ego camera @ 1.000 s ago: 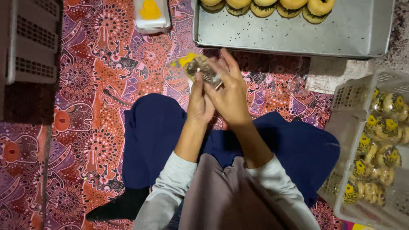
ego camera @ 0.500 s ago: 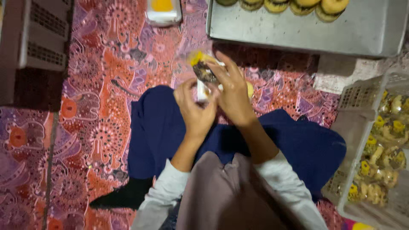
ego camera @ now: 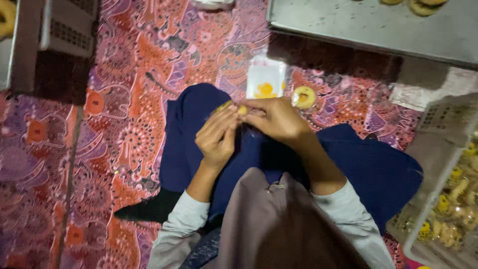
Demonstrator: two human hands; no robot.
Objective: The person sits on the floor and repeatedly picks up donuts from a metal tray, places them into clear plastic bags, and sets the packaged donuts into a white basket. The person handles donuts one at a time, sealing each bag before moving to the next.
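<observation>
- Both hands meet over the lap. The left hand [ego camera: 217, 137] and right hand [ego camera: 273, 118] have their fingers curled in together around a small clear packet [ego camera: 238, 109] with a yellow bit showing, pinched between the fingertips of both.
- The packet is mostly covered by fingers, so can't really tell what's inside it.
- It sits right above the dark blue trousers [ego camera: 199, 124] of the person, who's sitting cross-legged on a busy red-and-purple patterned mat [ego camera: 124, 99].
- Just beyond the hands on the mat: an empty-looking clear wrapper with a yellow print [ego camera: 265, 79], and next to it a single round pastry [ego camera: 303, 97].
- Further up is a metal baking tray [ego camera: 358, 27] with a few more pastries at its far edge.
- Off to the right, a white plastic basket [ego camera: 438, 124] holding wrapped pastries with yellow labels.
</observation>
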